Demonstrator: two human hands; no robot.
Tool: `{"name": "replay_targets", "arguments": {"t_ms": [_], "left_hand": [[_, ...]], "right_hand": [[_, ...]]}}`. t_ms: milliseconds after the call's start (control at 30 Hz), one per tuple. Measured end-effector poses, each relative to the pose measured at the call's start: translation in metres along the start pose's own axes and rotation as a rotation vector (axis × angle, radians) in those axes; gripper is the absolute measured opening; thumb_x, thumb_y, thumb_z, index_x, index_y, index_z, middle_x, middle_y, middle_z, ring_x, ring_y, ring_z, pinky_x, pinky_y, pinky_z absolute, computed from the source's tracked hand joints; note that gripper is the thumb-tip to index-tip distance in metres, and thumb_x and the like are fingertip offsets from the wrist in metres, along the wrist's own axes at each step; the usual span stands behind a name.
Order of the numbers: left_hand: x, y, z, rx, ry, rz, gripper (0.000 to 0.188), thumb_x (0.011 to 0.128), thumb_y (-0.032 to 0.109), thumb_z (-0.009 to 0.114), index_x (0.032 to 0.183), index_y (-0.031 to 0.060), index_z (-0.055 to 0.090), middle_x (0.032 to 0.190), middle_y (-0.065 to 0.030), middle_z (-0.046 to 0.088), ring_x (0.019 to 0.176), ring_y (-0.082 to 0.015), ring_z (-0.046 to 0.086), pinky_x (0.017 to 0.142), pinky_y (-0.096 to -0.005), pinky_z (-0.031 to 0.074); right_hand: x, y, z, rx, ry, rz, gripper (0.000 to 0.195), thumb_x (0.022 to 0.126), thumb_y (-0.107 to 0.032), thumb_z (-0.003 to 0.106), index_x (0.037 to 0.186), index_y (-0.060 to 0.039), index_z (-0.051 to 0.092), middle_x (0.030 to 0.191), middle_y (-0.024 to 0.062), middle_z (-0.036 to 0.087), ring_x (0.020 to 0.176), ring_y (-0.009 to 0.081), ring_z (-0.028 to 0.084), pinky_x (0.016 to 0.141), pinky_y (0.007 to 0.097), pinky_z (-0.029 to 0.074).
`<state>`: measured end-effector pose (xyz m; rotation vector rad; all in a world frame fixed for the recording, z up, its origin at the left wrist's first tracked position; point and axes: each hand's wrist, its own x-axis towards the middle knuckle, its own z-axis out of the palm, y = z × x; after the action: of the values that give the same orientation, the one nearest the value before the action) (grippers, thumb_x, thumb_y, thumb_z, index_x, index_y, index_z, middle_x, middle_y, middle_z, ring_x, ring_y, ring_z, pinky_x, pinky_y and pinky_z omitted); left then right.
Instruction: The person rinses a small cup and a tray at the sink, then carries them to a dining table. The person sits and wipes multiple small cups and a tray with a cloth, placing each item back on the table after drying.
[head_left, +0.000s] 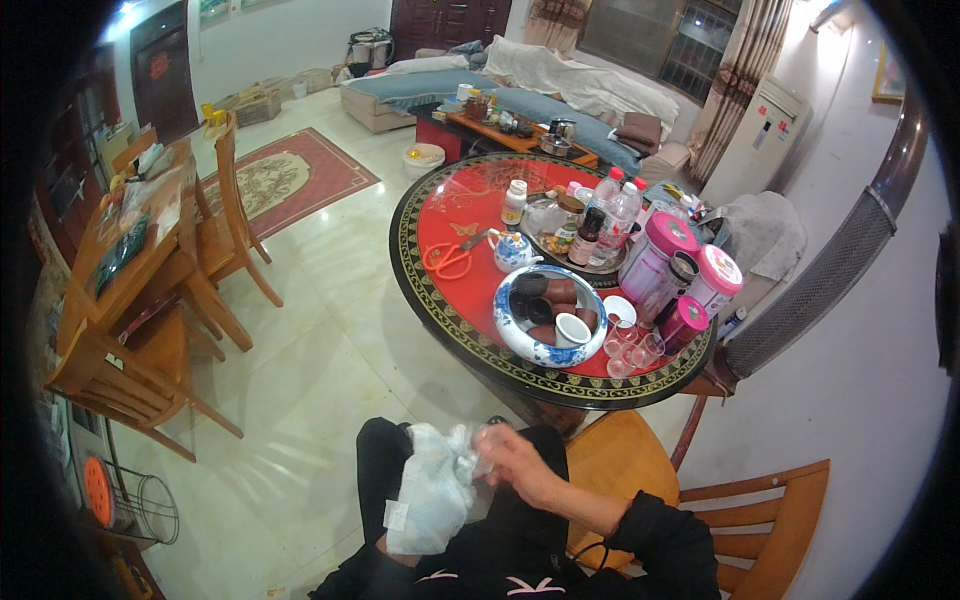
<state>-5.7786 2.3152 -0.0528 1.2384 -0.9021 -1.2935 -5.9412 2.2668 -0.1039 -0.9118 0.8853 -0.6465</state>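
Observation:
A white cloth (435, 487) with a small tag is draped over my left hand, hiding the fingers; only the left wrist (397, 553) shows beneath it. Beside the cloth, my right hand (517, 459) grips a small clear cup (482, 451), blurred and partly covered by the fingers. Both hands are above my lap, in front of the round red table (457, 202). Near its edge sits a blue-and-white porcelain bowl (510, 337) holding dark and brown cups and one white cup (573, 330). Several small clear cups (631, 351) stand to the bowl's right.
Orange-handled scissors (448, 260) and a porcelain teapot (514, 252) lie behind the bowl. A metal tray (534, 217) carries bottles and jars. Pink-lidded canisters (664, 240) stand at the right. A wooden chair (626, 480) is at my right, with more chairs at the left.

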Motion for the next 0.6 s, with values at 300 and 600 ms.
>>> {"name": "replay_targets", "arguments": {"t_ms": [300,600], "left_hand": [[-0.006,-0.032,-0.011,0.419,-0.032,0.457,0.039,0.083,0.012,0.068,0.117,-0.0010,0.055,0.103,-0.0146,0.059,0.090,-0.0282,0.059,0.078,-0.0353,0.049],[-0.013,-0.059,-0.023,0.039,-0.452,0.075,0.038,0.082,0.013,0.068,0.118,0.0031,0.062,0.112,-0.0157,0.064,0.100,-0.0316,0.063,0.089,-0.0381,0.049]], "right_hand": [[-0.016,-0.034,-0.007,-0.913,-0.009,-0.418,0.048,0.088,-0.032,0.070,0.122,-0.0008,0.056,0.103,0.0134,0.057,0.093,0.0246,0.058,0.080,0.0350,0.048],[-0.021,-0.033,-0.012,-0.849,-0.046,-0.520,0.030,0.093,-0.027,0.058,0.109,-0.0024,0.060,0.093,0.0135,0.060,0.084,0.0250,0.060,0.076,0.0344,0.048]]}}
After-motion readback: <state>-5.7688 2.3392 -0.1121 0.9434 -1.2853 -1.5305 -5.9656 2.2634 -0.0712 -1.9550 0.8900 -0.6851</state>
